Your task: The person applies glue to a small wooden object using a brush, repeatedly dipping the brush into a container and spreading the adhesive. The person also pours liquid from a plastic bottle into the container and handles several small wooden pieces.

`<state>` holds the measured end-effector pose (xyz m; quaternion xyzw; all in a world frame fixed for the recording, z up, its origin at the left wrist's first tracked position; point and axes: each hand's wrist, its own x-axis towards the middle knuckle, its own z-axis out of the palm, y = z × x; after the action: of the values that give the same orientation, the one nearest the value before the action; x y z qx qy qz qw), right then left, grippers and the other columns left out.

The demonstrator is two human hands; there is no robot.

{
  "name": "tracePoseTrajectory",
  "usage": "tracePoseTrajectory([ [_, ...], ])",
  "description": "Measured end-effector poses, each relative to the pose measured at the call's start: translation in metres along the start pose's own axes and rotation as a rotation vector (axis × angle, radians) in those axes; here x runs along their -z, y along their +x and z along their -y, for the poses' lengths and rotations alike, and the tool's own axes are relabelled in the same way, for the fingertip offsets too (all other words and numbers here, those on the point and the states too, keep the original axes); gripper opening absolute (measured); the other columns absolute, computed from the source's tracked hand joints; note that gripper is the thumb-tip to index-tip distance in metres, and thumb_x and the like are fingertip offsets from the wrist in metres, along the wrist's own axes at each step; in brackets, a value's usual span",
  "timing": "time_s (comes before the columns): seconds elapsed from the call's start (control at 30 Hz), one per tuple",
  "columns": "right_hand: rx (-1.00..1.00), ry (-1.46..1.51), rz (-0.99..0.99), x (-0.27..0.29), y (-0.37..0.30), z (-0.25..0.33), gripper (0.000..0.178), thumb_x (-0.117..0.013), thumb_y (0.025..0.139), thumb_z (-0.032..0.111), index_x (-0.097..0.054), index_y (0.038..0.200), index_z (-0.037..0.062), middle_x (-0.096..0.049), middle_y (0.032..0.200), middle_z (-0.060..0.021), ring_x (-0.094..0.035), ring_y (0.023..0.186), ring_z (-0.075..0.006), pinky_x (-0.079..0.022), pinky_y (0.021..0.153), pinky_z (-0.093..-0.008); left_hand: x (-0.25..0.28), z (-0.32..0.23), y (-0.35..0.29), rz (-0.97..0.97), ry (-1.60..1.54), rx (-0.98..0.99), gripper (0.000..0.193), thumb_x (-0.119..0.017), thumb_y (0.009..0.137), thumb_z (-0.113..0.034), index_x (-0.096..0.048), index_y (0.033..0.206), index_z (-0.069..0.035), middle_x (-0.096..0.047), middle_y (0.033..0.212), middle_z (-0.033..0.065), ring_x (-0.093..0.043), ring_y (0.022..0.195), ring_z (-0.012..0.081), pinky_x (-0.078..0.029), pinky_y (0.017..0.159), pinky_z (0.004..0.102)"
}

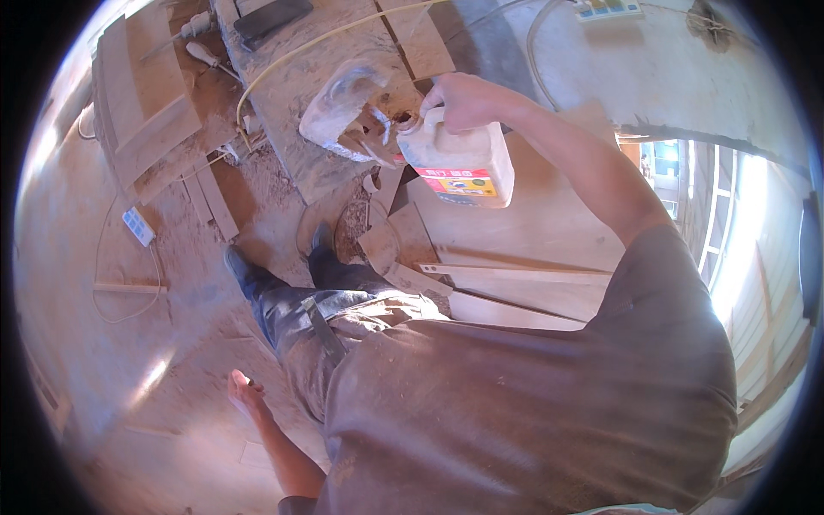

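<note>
My right hand (463,101) is closed round the handle of a white plastic jug (493,163) with a red and yellow label. The jug's mouth is beside a dusty, cut-open plastic container (330,107) on the workbench. Brown residue shows inside that container; whether any liquid is running into it, I cannot tell. Low on the other side, my left hand (246,393) hangs away from the bench with its fingers curled. Something small and dark shows at its fingertips, too small to name.
The workbench (283,60) carries a dark flat object (273,21) and a pale hose (300,50). A screwdriver (204,56) lies among boards to the left. On the floor are a power strip (137,226) with its cord and wood offcuts (215,202). Long boards (524,275) lie right of my legs.
</note>
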<state>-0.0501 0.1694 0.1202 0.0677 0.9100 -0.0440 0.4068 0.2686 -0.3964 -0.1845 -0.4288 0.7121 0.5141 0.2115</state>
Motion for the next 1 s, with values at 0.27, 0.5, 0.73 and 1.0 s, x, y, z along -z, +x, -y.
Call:
tracePoseTrajectory([
  [0.27, 0.005, 0.003, -0.012, -0.003, 0.002, -0.004, 0.063, -0.064, 0.057, -0.001, -0.078, 0.118, 0.0060, -0.077, 0.101, -0.0207, -0.074, 0.091, -0.0350, -0.058, 0.077, -0.0402, -0.005, -0.013, -0.006, -0.005, 0.007, 0.038, 0.037, -0.053, 0.101, -0.038, -0.063, 0.091, -0.004, -0.054, 0.076, 0.0061, -0.053, 0.053, 0.0144, -0.040, 0.043, 0.0288],
  [0.5, 0.009, -0.005, -0.019, -0.007, 0.007, -0.008, 0.067, -0.063, 0.054, -0.001, -0.078, 0.119, 0.0044, -0.077, 0.104, -0.0219, -0.074, 0.096, -0.0370, -0.059, 0.080, -0.0407, -0.002, -0.011, -0.003, 0.044, 0.026, -0.008, 0.040, -0.052, 0.102, -0.039, -0.066, 0.095, -0.003, -0.056, 0.076, 0.0065, -0.053, 0.054, 0.0146, -0.040, 0.045, 0.0292],
  [0.73, -0.020, -0.020, 0.010, -0.005, 0.009, -0.005, 0.067, -0.063, 0.052, -0.001, -0.079, 0.117, 0.0044, -0.077, 0.102, -0.0221, -0.074, 0.095, -0.0371, -0.058, 0.078, -0.0409, -0.005, -0.014, -0.004, 0.034, 0.003, 0.019, 0.038, -0.052, 0.103, -0.039, -0.064, 0.091, -0.004, -0.054, 0.074, 0.0050, -0.053, 0.052, 0.0138, -0.039, 0.044, 0.0288],
  [1.0, 0.004, -0.036, 0.028, -0.005, 0.012, -0.006, 0.058, -0.066, 0.059, -0.001, -0.080, 0.114, 0.0093, -0.077, 0.096, -0.0182, -0.073, 0.085, -0.0332, -0.058, 0.073, -0.0406, -0.010, -0.012, -0.001, 0.028, 0.000, -0.017, 0.037, -0.052, 0.104, -0.037, -0.062, 0.086, -0.006, -0.053, 0.069, 0.0040, -0.052, 0.049, 0.0133, -0.040, 0.042, 0.0288],
])
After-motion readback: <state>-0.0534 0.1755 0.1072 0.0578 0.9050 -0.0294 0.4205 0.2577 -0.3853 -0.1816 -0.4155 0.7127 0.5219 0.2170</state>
